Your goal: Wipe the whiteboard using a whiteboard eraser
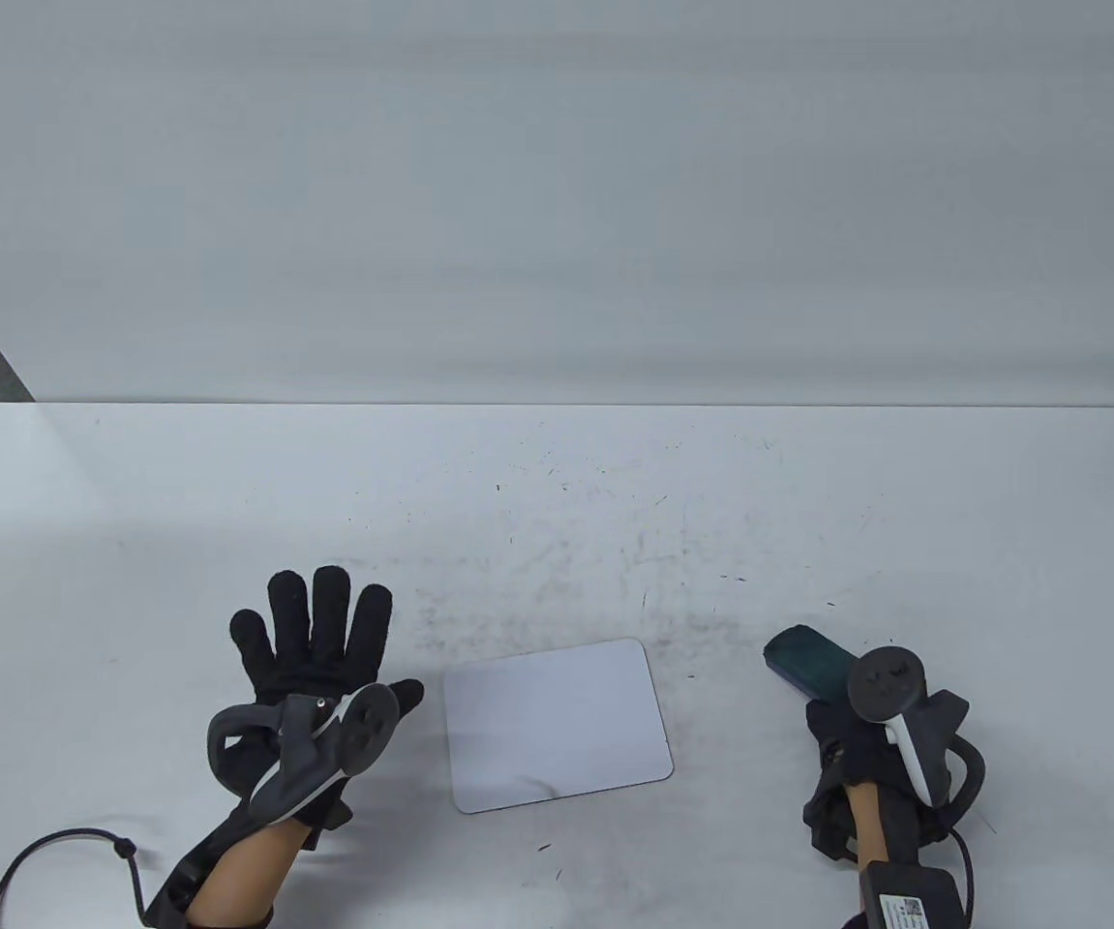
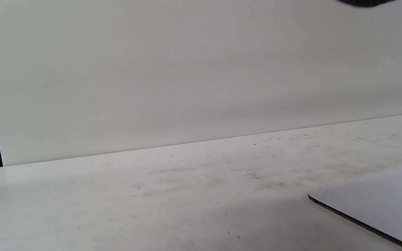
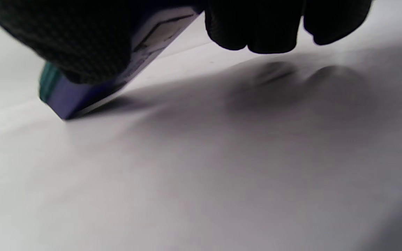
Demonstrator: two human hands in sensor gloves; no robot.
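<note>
A small white rectangular whiteboard [image 1: 557, 726] with rounded corners lies flat on the scuffed white table [image 1: 131, 503], near the front edge and between the 2 gloved hands. A faint dark smear shows near its front edge. The left hand [image 1: 315, 648], in a black sensor glove with a grey tracker [image 1: 305, 740] strapped to its back, is spread wide and flat just left of the board, its 4 fingers pointing away from the person and the thumb reaching toward the board's left edge; it holds nothing. In the left wrist view a corner of the board [image 2: 372, 202] sits low on the right, over a table surface speckled with dark flecks. The right hand [image 1: 857, 745] is well to the right of the board and grips a dark teal and blue whiteboard eraser [image 1: 808, 660], which sticks out past the fingers, slanting away and to the left. The right wrist view shows the eraser [image 3: 72, 94] tilted, its lower corner at or just above the table, with gloved fingers [image 3: 253, 28] curled around it.
</note>
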